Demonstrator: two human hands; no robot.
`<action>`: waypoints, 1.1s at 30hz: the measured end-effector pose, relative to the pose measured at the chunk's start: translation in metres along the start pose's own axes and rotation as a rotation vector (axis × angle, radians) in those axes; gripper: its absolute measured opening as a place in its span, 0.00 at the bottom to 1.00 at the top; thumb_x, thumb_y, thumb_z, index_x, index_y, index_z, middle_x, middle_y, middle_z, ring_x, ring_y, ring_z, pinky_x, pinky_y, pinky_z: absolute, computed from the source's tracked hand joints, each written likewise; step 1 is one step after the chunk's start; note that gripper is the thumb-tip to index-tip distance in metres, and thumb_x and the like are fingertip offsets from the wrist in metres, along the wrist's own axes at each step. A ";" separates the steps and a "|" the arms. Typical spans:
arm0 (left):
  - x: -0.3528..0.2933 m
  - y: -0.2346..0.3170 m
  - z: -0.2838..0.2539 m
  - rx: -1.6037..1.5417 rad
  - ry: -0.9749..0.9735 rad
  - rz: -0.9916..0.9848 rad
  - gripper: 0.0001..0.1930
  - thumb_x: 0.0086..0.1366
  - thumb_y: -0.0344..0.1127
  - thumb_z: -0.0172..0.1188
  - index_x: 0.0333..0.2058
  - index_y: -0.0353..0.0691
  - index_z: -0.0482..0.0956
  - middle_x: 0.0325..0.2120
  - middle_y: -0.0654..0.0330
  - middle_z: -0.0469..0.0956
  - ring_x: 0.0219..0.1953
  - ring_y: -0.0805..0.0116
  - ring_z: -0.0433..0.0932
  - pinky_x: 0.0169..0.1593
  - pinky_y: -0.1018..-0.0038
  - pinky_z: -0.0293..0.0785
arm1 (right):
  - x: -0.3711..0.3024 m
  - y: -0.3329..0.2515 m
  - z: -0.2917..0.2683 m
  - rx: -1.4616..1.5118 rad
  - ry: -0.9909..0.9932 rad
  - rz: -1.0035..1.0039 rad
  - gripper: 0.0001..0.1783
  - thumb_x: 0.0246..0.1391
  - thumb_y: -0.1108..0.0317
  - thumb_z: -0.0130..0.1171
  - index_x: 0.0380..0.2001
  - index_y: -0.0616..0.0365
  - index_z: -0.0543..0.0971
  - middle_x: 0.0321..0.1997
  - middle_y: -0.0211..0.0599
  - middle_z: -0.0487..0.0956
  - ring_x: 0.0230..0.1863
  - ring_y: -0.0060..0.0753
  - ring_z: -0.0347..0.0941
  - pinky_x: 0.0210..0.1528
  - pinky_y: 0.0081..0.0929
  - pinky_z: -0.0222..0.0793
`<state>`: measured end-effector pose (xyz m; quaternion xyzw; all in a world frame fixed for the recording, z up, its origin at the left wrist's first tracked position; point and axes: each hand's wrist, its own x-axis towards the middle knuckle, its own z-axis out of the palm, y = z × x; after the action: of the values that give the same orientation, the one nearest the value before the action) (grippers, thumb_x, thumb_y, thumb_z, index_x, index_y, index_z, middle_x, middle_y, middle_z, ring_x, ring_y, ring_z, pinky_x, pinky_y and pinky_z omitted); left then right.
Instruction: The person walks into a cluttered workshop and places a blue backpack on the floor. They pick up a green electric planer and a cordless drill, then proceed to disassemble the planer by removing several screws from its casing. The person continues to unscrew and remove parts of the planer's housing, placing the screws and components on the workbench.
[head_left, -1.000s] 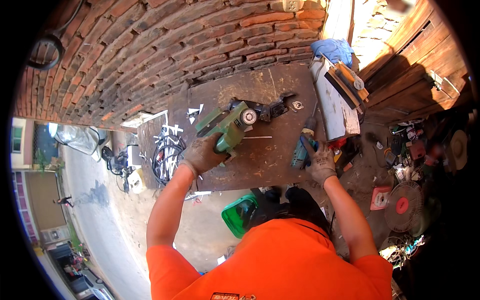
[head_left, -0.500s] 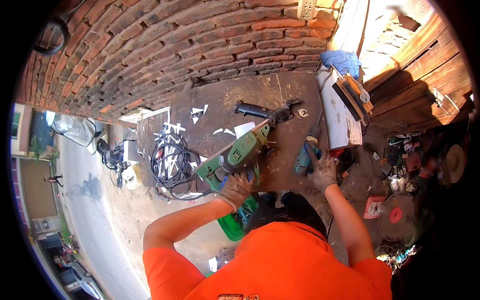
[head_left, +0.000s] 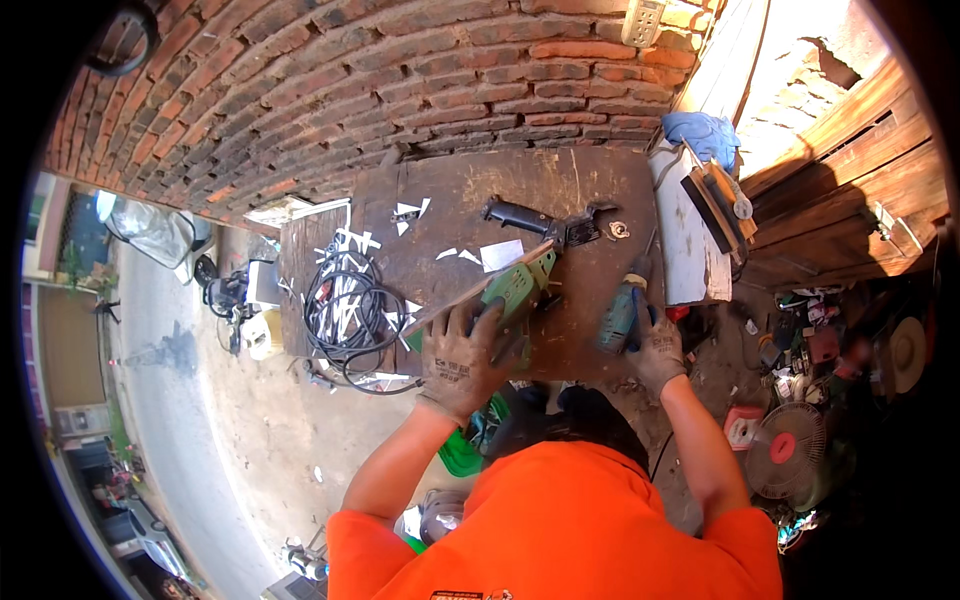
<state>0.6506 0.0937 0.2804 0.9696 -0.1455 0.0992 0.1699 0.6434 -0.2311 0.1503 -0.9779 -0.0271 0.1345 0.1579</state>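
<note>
My gloved left hand [head_left: 460, 365] is on the rear of a green power tool [head_left: 520, 288] with a long flat plate along its far side. Fingers and thumb straddle its body, and the hand hides the rear handle. To the right, my gloved right hand [head_left: 658, 350] grips a teal power tool [head_left: 622, 315] lying at the right part of the brown worktable [head_left: 420, 180]. Some of its fingertips are hidden. Farther back on the table lies a black-handled tool [head_left: 525, 215], beside a small metal part [head_left: 619, 230].
A coiled black cable [head_left: 350, 320] lies among white scraps at the table's left. A white board [head_left: 690, 255] with a blue cloth [head_left: 702, 135] stands at its right edge. Behind rises a brick wall [head_left: 480, 80]. A fan [head_left: 785, 448] and clutter are on the right floor.
My left hand has moved up and over the rear of the green tool, covering more of it. My right hand stays at the teal tool. The whole view has shifted slightly.
</note>
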 end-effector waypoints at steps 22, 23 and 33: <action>0.018 -0.013 0.070 0.060 0.104 -0.298 0.32 0.48 0.57 0.75 0.49 0.46 0.82 0.45 0.56 0.77 0.50 0.48 0.72 0.52 0.50 0.68 | -0.044 -0.083 -0.139 1.345 -0.290 -0.079 0.34 0.51 0.80 0.70 0.63 0.61 0.72 0.49 0.36 0.84 0.45 0.23 0.79 0.47 0.27 0.76; 0.018 -0.013 0.070 0.056 0.107 -0.301 0.32 0.49 0.57 0.75 0.49 0.46 0.82 0.45 0.56 0.77 0.50 0.48 0.72 0.52 0.50 0.68 | -0.041 -0.084 -0.141 1.336 -0.296 -0.083 0.33 0.51 0.79 0.70 0.62 0.61 0.73 0.48 0.36 0.84 0.45 0.24 0.79 0.47 0.27 0.76; 0.019 -0.012 0.069 0.032 0.107 -0.295 0.32 0.47 0.54 0.75 0.49 0.45 0.81 0.45 0.56 0.77 0.50 0.47 0.72 0.53 0.50 0.67 | 0.014 -0.115 -0.209 1.075 -0.588 -0.001 0.31 0.50 0.77 0.73 0.58 0.62 0.75 0.47 0.36 0.84 0.44 0.25 0.80 0.46 0.28 0.78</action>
<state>0.6824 0.0752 0.2178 0.9764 0.0092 0.1270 0.1746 0.7121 -0.1841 0.3745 -0.6831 0.0016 0.3934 0.6153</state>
